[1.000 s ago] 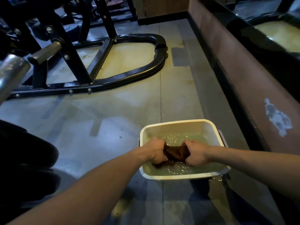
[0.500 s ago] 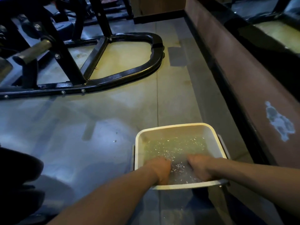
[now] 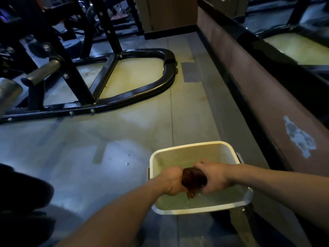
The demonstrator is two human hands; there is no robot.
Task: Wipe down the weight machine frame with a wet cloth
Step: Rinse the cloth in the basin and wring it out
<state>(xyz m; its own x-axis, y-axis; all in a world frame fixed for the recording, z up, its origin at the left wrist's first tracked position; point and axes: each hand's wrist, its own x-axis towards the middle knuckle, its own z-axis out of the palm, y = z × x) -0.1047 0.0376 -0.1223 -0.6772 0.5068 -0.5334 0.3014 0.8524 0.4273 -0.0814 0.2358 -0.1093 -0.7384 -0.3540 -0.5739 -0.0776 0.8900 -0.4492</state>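
Both hands, my left hand (image 3: pixel 171 181) and right hand (image 3: pixel 214 177), clench the brown cloth (image 3: pixel 194 179) over the basin (image 3: pixel 188 148) so wrung water drips back in; beyond the basin waits the machine frame (image 3: pixel 142 93), not yet wiped.

A white rectangular tub (image 3: pixel 194 147) of water sits on the grey floor (image 3: pixel 89 139), near a brown wall ledge (image 3: pixel 267 97) (one pale patch (image 3: pixel 299 138) where paint has chipped). A few water drops (image 3: pixel 127 164) lie just left of the tub.
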